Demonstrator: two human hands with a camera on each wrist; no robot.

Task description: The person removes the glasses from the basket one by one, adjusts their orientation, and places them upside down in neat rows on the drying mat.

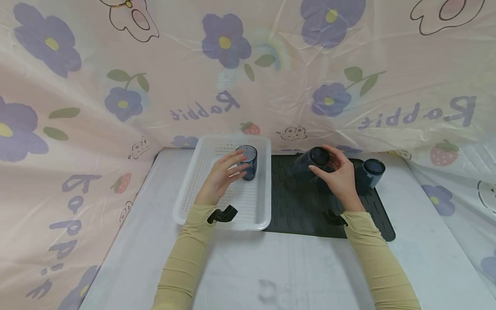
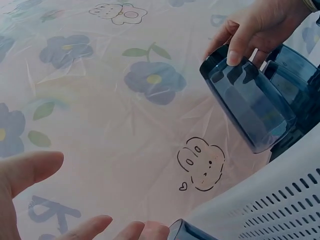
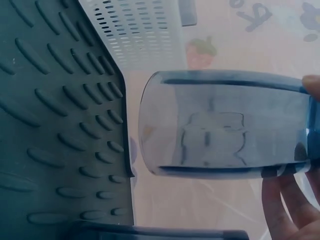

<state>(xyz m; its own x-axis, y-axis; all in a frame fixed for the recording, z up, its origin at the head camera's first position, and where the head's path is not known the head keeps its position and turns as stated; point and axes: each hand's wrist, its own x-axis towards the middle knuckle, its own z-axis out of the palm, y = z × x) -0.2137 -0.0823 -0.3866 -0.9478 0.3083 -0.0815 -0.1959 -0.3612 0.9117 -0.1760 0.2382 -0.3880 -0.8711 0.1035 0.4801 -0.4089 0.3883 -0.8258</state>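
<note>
My right hand grips a dark blue glass near its base end, holding it tilted above the black mat. In the right wrist view the same glass lies sideways across the picture, its rim pointing left. My left hand, fingers spread and fairly straight, is beside another blue glass standing in the white basket. The fingers overlap that glass in the head view; whether they touch it I cannot tell. Only an edge of this glass shows in the left wrist view.
A ridged black drying mat lies right of the basket. On its right side stands a further blue glass, and part of another glass shows below my right hand. A flowered plastic sheet hangs behind the white table.
</note>
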